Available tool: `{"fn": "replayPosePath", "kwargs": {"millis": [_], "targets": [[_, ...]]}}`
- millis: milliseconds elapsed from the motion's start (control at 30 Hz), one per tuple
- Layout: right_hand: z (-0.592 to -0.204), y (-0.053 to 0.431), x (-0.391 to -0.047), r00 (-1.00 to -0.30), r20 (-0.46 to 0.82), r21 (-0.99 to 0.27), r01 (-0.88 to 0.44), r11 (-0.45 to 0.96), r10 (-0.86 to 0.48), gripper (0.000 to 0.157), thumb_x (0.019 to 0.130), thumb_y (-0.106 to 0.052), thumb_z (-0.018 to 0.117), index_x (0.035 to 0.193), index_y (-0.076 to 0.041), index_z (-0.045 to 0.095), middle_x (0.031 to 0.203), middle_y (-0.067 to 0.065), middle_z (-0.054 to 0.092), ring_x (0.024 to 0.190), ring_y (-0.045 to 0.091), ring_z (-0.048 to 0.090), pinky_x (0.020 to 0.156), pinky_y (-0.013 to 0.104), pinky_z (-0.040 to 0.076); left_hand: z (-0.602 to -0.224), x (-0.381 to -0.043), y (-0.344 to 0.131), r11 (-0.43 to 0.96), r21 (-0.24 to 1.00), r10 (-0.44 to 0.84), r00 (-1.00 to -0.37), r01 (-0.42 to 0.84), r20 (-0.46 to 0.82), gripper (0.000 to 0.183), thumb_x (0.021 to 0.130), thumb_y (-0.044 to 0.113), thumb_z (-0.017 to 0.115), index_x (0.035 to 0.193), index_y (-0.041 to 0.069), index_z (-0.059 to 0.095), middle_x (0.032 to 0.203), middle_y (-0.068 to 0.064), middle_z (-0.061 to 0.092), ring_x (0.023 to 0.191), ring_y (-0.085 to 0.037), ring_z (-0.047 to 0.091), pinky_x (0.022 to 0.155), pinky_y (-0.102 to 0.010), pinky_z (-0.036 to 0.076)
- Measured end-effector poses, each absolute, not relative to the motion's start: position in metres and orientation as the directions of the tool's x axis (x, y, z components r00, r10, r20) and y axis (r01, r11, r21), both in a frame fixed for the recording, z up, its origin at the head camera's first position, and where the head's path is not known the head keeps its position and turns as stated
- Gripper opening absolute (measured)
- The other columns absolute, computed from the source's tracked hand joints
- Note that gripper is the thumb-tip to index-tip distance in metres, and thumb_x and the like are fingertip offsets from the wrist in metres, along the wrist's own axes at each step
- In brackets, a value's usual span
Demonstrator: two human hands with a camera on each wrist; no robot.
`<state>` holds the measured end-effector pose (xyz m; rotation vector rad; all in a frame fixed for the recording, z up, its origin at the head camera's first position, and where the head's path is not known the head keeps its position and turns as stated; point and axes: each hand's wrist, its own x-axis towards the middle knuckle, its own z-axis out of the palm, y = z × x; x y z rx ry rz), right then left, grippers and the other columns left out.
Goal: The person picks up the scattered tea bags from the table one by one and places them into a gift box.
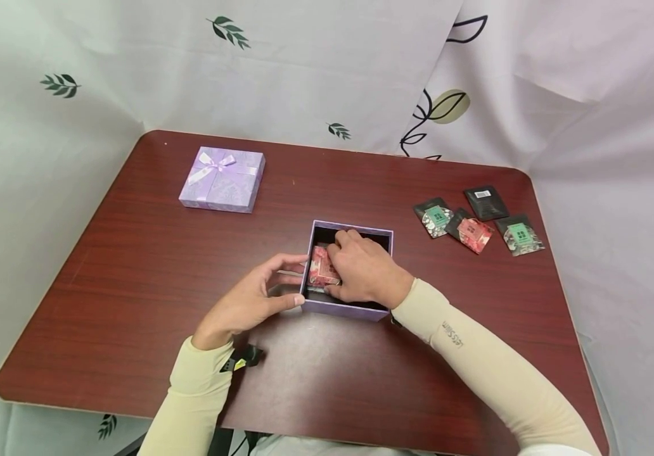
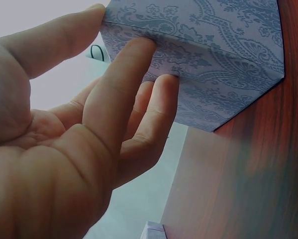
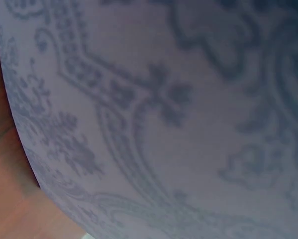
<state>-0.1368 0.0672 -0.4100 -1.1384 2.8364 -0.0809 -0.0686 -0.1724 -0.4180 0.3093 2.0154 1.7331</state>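
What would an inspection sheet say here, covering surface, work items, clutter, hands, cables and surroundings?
Surface: wood-grain table, reddish brown.
Work items: open purple box with a red packet inside; bow-topped lid at back left; four packets at right.
Clutter: nothing seen beyond these.
Left hand: fingertips against the box's left side.
Right hand: inside the box at the red packet; grip unclear.
Cables: thin dark cable below the near edge.
Surroundings: white leaf-print curtain.

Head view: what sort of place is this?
Probably a makeshift, curtained-off workspace: white leaf-printed fabric hangs behind and beside a glossy reddish-brown wood-grain table, where an open, purple rectangular box stands.
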Motion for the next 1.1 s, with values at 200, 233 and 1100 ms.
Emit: {"fn": "replayPosePath", "kwargs": {"millis": [200,233,1100], "targets": [[-0.411,0.067,-0.137,-0.72,-0.084,-0.077,-0.685,0.725,-0.689,0.065,0.078,-0.057,0.085,0.115,-0.005,0.072,0.105,0.008,0.06,0.096,0.026,0.057,0.079,0.042,0.058,-0.419,-0.069,-0.172,0.173,0.977,0.459,-0.868,-0.122,-0.189,0.067,0.095,0.001,0.076,0.155,0.01,0.047,0.149,-0.022,0.055,0.137,-0.044,0.058,0.095,-0.029,0.055],[-0.411,0.067,-0.137,-0.719,-0.083,-0.073,-0.686,0.724,-0.69,0.065,0.078,-0.057,0.085,0.115,-0.005,0.072,0.105,0.008,0.06,0.096,0.026,0.057,0.079,0.042,0.058,-0.419,-0.069,-0.172,0.172,0.977,0.459,-0.868,-0.124,-0.191,0.067,0.095,0.001,0.076,0.155,0.01,0.047,0.149,-0.022,0.055,0.137,-0.044,0.058,0.095,-0.029,0.055],[-0.369,0.119,-0.151,-0.772,0.09,-0.379,-0.611,0.695,-0.629,0.056,0.089,-0.042,0.078,0.131,-0.007,0.07,0.118,0.005,0.071,0.106,0.023,0.069,0.098,0.044,0.056,-0.42,-0.069,-0.172,0.182,0.974,0.454,-0.866,-0.139,-0.208,0.068,0.094,0.002,0.077,0.155,0.013,0.048,0.148,-0.022,0.056,0.135,-0.041,0.06,0.095,-0.029,0.055]]}}
